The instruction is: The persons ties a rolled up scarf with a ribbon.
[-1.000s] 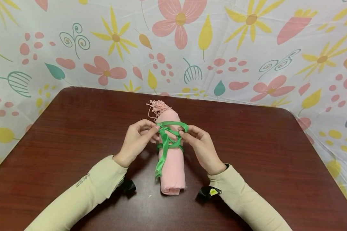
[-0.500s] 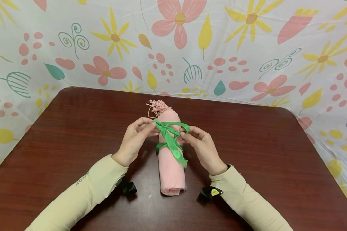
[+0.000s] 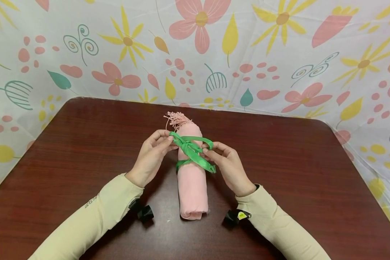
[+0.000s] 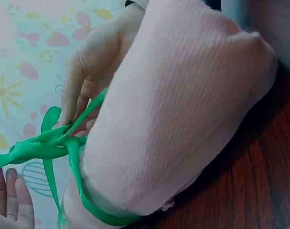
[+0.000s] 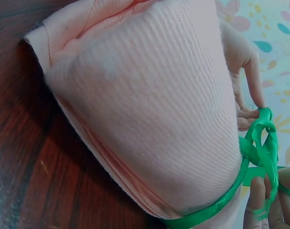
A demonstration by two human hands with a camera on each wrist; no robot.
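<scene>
A rolled pink scarf (image 3: 193, 191) with a fringe (image 3: 178, 119) at its far end lies lengthwise on the table. Green ribbon (image 3: 190, 151) goes round it and crosses into a knot on top. My left hand (image 3: 152, 153) pinches one part of the ribbon at the scarf's left side. On the opposite side, my right hand (image 3: 229, 168) holds a ribbon loop between thumb and fingers. A ribbon tail slants from the knot toward the lower right. Both wrist views show the ribbon (image 4: 37, 148) raised above the scarf, whose ribbed weave (image 5: 149, 105) fills much of each.
The dark brown wooden table (image 3: 295, 169) has rounded far corners. Behind it hangs a white cloth (image 3: 266, 47) printed with flowers and leaves. Small black devices (image 3: 145, 213) sit beneath both wrists.
My left hand has drawn the ribbon slightly outward to the left. The hanging tail has swung from the left side across to the right. My right hand is almost unmoved.
</scene>
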